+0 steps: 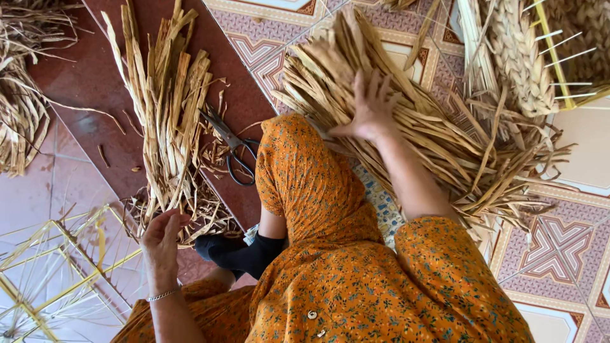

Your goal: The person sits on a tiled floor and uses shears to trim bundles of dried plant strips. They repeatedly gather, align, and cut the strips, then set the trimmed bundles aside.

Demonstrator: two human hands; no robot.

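Floor [572, 159] patterned tile right, red slab left | reed bundle [438, 146] large, fanned across tile, right hand [370, 108] spread flat on it | smaller reed sheaf [166, 114] on slab, left hand [162, 236] curled open at its lower end | scissors [234, 147] between sheaf and knee | woven basket [527, 63] at far right edge; bare slab open upper left.

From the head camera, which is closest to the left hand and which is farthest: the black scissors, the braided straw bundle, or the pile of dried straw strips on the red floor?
1. Pile of dried straw strips: right at the left hand, above it.
2. Black-handled scissors: farther up, toward the orange-clad knee.
3. Braided straw bundle: far across, top right corner.
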